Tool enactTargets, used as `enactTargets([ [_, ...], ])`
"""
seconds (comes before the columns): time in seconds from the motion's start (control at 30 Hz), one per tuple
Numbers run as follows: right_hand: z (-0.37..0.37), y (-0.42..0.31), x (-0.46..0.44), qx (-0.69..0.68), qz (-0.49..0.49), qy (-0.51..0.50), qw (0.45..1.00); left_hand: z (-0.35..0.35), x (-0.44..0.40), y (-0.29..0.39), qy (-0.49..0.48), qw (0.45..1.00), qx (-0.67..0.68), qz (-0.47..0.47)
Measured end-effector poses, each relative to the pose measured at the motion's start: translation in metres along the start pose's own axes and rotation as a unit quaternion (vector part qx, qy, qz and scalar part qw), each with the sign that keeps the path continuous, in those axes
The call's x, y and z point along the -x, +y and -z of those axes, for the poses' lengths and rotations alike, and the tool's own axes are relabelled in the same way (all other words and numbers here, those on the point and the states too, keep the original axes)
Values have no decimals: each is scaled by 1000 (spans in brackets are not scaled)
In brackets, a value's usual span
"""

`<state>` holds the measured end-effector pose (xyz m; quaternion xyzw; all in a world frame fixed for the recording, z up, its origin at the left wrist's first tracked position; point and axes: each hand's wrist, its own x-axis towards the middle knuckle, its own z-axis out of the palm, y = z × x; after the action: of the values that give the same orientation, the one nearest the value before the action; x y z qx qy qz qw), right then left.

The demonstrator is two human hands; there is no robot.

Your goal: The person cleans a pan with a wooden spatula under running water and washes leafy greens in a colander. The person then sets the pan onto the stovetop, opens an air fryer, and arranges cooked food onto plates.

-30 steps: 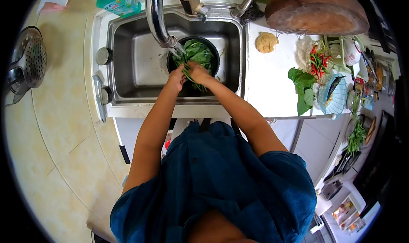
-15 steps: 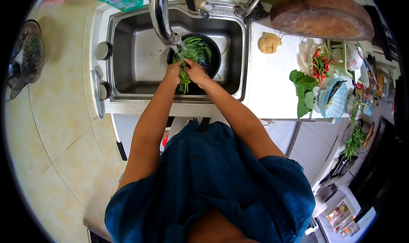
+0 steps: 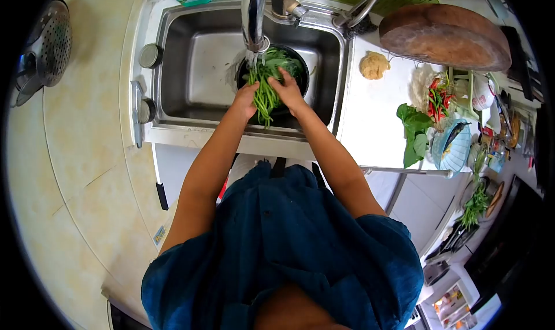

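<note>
Greens [image 3: 266, 104] under tap [image 3: 253, 17], steel sink [image 3: 199, 69].
My right hand [image 3: 290, 94]: fingers parted against them; left hand [image 3: 245, 100]: grip hidden, cannot tell. Chillies [image 3: 440, 97] on white counter [image 3: 370, 122].

Stems [image 3: 266, 101] brt grn, lvs [image 3: 280, 61] dk grn. Bowl [image 3: 304, 78] blk. Sink [image 3: 199, 52] silvery gry. Shirt [image 3: 289, 231] plain dk blue. Chillies [image 3: 439, 97] red w/ some grn. Round board [image 3: 448, 32] reddish brn. Tiles [image 3: 87, 133] mottled beige, dk lines.

Looks bright, nearly washing out on the white counter [image 3: 367, 122]; glints off the chrome faucet [image 3: 252, 17]; bends fisheye-like outward, falls black at the corners, softens far right.
</note>
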<state>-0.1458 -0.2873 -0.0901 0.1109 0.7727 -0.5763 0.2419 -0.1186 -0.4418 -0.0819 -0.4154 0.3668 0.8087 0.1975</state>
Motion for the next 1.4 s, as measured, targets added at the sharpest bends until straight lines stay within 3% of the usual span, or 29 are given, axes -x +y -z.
enactTargets([
  [0.07,-12,-9,9,102,28,-25,994,-8,12,4,0,999,-35,-18],
  [0.13,-12,3,-4,34,54,-19,998,5,-1,3,-29,999,-2,-25],
  [0.2,-9,15,-17,-121,-35,-36,991,0,13,16,-34,998,-5,-50],
  [0.27,-9,35,-30,-112,-14,61,992,-3,23,25,-19,998,22,-60],
  [0.33,1,24,-22,-245,-86,56,964,0,19,28,-3,997,36,-62],
  [0.43,6,20,-13,-189,-90,24,977,9,10,26,12,999,21,-47],
  [0.53,0,5,5,112,-25,105,988,21,-6,14,28,999,0,-19],
  [0.57,2,-4,21,145,-42,96,984,22,-6,11,31,999,-15,-8],
  [0.7,-7,9,27,-58,-108,-41,992,2,4,4,52,996,-65,35],
  [0.8,-16,7,31,-127,-67,-144,979,6,-13,-7,26,997,-78,7],
  [0.9,-17,-3,33,-183,-67,-147,970,-9,8,13,-1,997,-67,39],
  [0.97,-12,-13,34,-221,-63,-133,964,-15,12,16,53,996,-65,-8],
  [1.07,-14,-1,19,-198,-45,32,979,-9,1,8,88,992,-44,-73],
  [1.33,-1,-29,20,-158,-63,-3,985,-40,43,2,32,966,-165,-197],
  [1.37,-2,-11,7,-165,-37,13,986,-44,49,5,16,963,-184,-196],
  [1.4,0,-13,7,-89,-25,49,995,-41,43,4,15,957,-206,-204],
])
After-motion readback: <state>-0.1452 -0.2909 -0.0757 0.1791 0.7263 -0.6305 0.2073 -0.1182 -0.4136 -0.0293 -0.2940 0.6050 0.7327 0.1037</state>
